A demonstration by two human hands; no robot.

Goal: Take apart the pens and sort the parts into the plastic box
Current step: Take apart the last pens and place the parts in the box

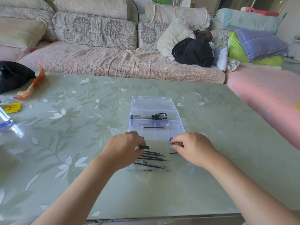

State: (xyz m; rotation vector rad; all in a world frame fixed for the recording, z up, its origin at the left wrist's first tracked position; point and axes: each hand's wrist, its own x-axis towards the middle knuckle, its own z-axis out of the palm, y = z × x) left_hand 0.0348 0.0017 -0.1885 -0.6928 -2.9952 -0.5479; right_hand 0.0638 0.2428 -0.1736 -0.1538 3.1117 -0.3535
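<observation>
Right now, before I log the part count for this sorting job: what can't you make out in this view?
Head view only.
1. What the right hand pinches, if anything: its curled fingers hide it.
2. Refills: the left hand, holding a black cap, covers their left ends, so no sure count.
3. Plastic box, front compartment: too hazy behind the clear wall.
4. Clear object at left: cut off by the edge.

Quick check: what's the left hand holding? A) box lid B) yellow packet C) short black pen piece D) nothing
C: the left hand pinches a short black pen piece at its fingertips, on the near side of the plastic box.
</observation>
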